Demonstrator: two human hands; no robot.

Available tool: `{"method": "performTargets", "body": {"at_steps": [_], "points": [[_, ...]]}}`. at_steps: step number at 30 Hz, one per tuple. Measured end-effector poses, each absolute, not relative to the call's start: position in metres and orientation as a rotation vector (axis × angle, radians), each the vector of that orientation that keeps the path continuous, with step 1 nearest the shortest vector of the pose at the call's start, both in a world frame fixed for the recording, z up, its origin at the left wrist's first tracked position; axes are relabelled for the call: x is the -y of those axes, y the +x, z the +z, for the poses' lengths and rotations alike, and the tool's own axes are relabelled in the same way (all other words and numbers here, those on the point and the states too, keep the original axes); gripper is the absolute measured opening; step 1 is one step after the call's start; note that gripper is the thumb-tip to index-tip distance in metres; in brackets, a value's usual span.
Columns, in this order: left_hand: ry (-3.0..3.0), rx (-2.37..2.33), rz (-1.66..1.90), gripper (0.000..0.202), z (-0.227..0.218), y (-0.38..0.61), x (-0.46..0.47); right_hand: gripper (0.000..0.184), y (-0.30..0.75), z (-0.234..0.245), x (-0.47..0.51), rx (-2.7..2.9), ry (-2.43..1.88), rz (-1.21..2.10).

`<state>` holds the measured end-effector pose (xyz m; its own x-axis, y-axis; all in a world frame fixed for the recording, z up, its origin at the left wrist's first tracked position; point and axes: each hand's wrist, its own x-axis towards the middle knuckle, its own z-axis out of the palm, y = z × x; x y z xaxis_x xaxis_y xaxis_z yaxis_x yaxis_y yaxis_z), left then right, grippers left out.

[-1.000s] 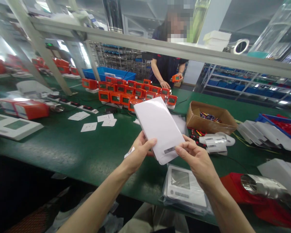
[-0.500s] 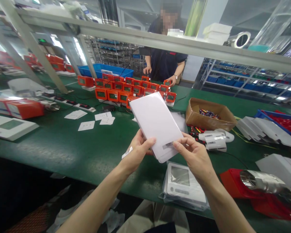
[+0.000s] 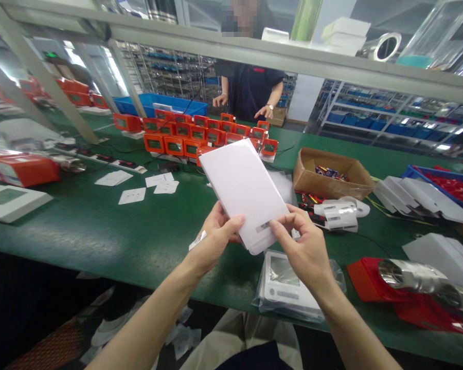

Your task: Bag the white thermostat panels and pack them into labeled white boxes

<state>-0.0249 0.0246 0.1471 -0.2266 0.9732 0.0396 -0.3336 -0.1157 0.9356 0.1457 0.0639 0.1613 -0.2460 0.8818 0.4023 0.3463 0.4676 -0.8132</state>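
Observation:
Both my hands hold a flat white box (image 3: 244, 191) tilted up above the green table (image 3: 100, 231). My left hand (image 3: 215, 240) grips its lower left edge, thumb on top, and a small white label sticks out by that hand. My right hand (image 3: 303, 247) pinches the lower right corner, fingertips beside a small grey barcode sticker (image 3: 263, 226) on the box. Below my right hand lies a white device with a screen in a clear plastic bag (image 3: 289, 288).
Several orange devices (image 3: 200, 139) stand in rows at mid-table, where a person in dark clothes (image 3: 250, 90) works opposite. An open cardboard box (image 3: 332, 177), rolled labels (image 3: 339, 213), folded white boxes (image 3: 420, 198), a red bag with a metal cylinder (image 3: 412, 282) lie right; white cards (image 3: 133, 195) left.
The white box and both hands have stayed together, drifting slightly down and left in view as the camera tilts. The person opposite has set down an orange device and moved their hands.

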Motion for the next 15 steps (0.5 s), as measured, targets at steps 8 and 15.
{"method": "performTargets", "body": {"at_steps": [8,15], "points": [[0.892,-1.085,1.605,0.05,0.147,-0.024,-0.023,0.047,0.146,0.15,-0.073,1.639,-1.039,0.861],[0.789,-1.279,1.716,0.05,0.136,-0.05,-0.006,0.025,0.203,0.144,-0.082,2.018,-1.142,0.674]]}}
